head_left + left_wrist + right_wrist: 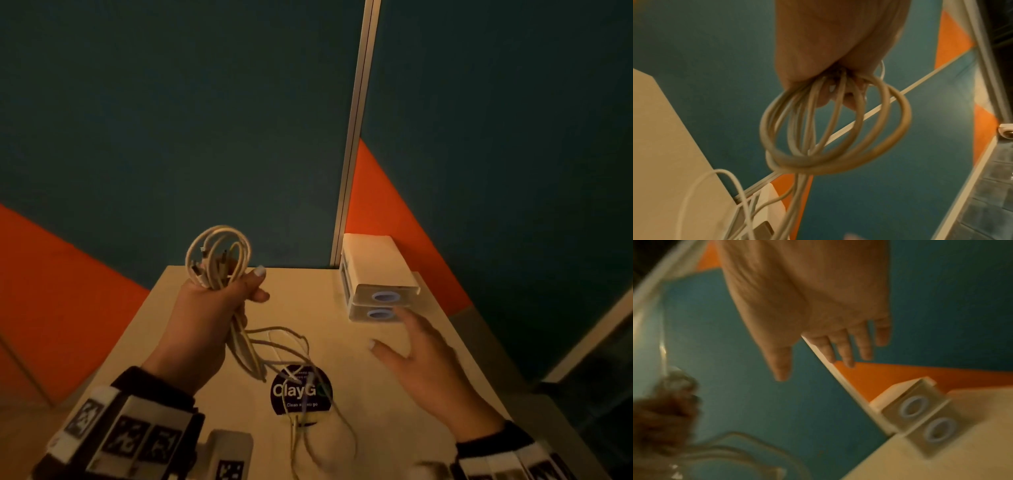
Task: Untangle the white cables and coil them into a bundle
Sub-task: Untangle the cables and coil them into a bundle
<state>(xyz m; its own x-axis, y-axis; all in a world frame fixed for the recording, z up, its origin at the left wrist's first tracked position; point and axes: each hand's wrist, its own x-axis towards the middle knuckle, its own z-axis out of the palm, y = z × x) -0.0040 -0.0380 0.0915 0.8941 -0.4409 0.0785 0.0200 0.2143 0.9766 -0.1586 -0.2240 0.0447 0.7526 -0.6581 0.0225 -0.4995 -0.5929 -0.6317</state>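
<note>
My left hand (219, 301) is raised above the table's left side and grips a bundle of white cables (219, 255) coiled into loops that stand up out of the fist. In the left wrist view the coiled cables (835, 129) fan out below the curled fingers. Loose cable ends (291, 356) trail from the hand down to the table and across a round dark sticker (301, 390). My right hand (411, 346) hovers over the table's right side with fingers spread and straight, holding nothing. In the right wrist view the fingers (846, 350) are extended, blurred.
The pale table (342, 342) has two stacked white boxes (376, 274) with blue rings at its far right corner. A small white device (229, 452) sits at the near edge. Teal and orange panels with a metal post (356, 137) stand behind.
</note>
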